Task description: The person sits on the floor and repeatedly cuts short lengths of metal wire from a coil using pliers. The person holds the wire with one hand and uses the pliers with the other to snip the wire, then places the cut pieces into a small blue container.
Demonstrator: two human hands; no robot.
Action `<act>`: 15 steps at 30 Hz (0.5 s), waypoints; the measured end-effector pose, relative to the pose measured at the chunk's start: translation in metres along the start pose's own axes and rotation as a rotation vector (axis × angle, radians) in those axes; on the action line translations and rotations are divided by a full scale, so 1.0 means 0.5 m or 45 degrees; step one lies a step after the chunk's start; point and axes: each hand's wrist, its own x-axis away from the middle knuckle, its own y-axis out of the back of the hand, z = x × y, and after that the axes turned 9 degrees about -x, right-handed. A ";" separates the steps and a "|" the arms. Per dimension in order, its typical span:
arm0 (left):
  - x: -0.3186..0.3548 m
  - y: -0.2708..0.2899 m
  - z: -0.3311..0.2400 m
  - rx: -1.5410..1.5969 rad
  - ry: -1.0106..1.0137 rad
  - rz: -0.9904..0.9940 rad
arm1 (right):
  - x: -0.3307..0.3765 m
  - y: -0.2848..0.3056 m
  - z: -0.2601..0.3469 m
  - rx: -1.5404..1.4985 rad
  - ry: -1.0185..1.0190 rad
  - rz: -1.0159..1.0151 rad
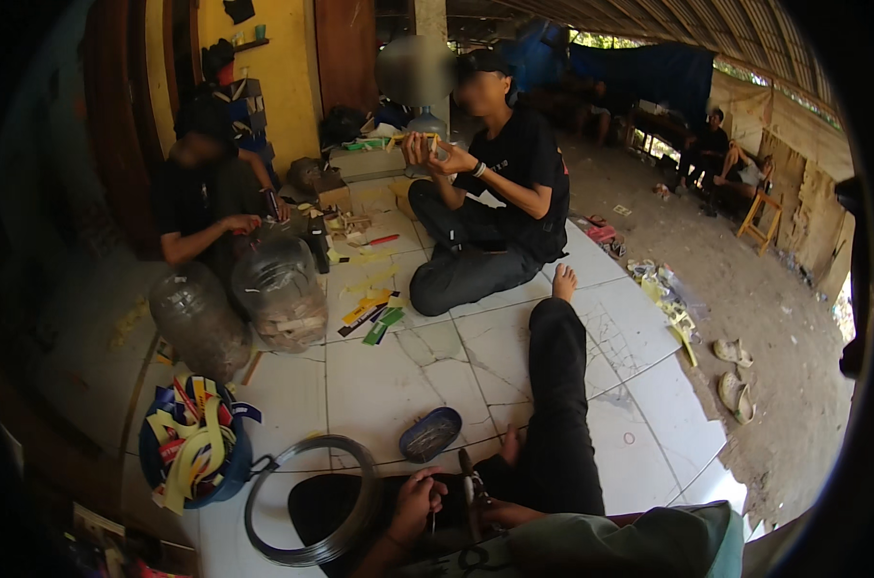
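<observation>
My left hand (416, 503) is closed around a thin piece of wire, over my lap at the lower middle. Close beside it, my right hand (500, 513) grips dark-handled pliers (470, 477) held upright; part of that hand is in shadow. A coil of grey wire (251, 506) lies to the left of my left hand, partly over my bent leg. Just beyond my hands sits a blue oval dish (457, 421) with a heap of small, thin dark pieces in it, too small to make out.
At the left stands a blue bucket (231, 482) of coloured strips, with two large clear plastic containers (281, 289) behind. Two people sit opposite, one (514, 183) raising a small object, one (201, 193) bent over handwork. Strips (370, 313) litter the tiles; sandals (736, 395) lie off the right edge.
</observation>
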 end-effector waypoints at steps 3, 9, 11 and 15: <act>0.010 0.005 -0.011 0.035 -0.066 -0.024 | 0.016 0.008 -0.006 0.385 0.137 0.125; 0.038 -0.001 0.008 0.128 -0.044 -0.159 | 0.055 -0.055 0.109 -0.051 0.117 -0.226; 0.052 -0.011 0.012 0.145 -0.047 -0.173 | 0.063 -0.072 0.155 -0.221 0.154 -0.170; 0.069 -0.033 0.011 0.085 -0.075 -0.212 | 0.083 -0.091 0.196 -0.239 0.382 -0.049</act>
